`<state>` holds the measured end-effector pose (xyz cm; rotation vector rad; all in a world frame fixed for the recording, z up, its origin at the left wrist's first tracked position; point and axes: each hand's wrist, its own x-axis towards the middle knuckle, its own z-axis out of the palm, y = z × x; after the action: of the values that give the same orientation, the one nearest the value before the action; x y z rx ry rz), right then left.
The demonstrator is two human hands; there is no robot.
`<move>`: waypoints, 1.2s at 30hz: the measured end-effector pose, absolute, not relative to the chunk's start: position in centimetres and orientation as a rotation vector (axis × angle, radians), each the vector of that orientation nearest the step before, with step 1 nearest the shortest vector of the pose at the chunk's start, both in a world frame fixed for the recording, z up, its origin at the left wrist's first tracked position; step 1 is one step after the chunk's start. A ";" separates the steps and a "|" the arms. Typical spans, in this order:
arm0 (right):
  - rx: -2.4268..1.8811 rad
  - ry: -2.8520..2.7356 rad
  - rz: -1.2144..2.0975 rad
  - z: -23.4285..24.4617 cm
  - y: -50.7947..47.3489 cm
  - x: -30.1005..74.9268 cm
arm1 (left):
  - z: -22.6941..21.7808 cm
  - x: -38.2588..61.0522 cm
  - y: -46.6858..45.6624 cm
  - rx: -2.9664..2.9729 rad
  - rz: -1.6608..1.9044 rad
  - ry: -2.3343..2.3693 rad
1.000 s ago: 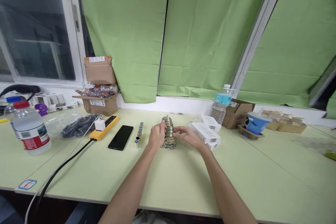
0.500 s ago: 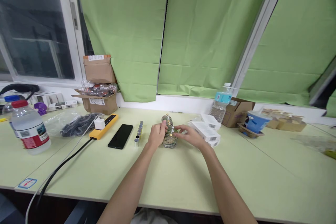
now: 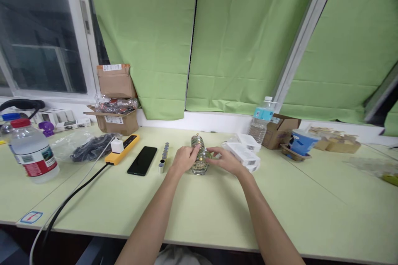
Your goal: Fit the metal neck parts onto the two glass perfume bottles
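Observation:
Ornate clear glass jars (image 3: 200, 167) with gold-coloured trim stand close together, one behind another, at the middle of the table. From the left, my left hand (image 3: 185, 158) is closed on the nearer glass jar, its thumb lying along the upper part. My right hand (image 3: 224, 160) has bent fingers and thumb against the same jar's right side. The fingers partly cover the jar's upper part. Left of my left hand runs a row of small silvery cylinders (image 3: 161, 168). White boxes (image 3: 244, 155) lie just beyond my right hand.
A black phone (image 3: 142, 160), a yellow power strip (image 3: 116, 157) with cables and large bottles (image 3: 35, 153) are on the left. An open carton (image 3: 116, 123) stands behind them. Toward the back right are a water bottle (image 3: 261, 122), a cardboard box (image 3: 280, 132) and a blue tub (image 3: 302, 143).
My left hand has shifted slightly on the jar, its thumb now further right. The right fingertips have moved a little at the jar's side. The whole view has drifted slightly.

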<state>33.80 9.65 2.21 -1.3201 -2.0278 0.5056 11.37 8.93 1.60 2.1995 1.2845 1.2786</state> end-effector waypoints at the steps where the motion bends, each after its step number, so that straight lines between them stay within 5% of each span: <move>1: -1.321 -2.031 0.507 2.2 9.7 33.8 | 1.5 11.5 8.9 2.195 1.273 1.270; 11: -1.333 -2.091 0.466 2.1 9.7 33.5 | 1.5 11.5 8.6 2.169 1.186 1.156; 22: -1.446 -2.078 0.483 2.7 9.2 33.7 | 0.8 9.6 10.2 1.905 0.676 0.868; 36: -1.590 -2.005 0.391 1.5 10.5 36.2 | -1.1 9.2 11.3 1.910 0.944 1.070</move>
<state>36.21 10.51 1.52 -1.5897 -2.0048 0.3914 9.21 11.30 -1.08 1.9102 1.0698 0.9435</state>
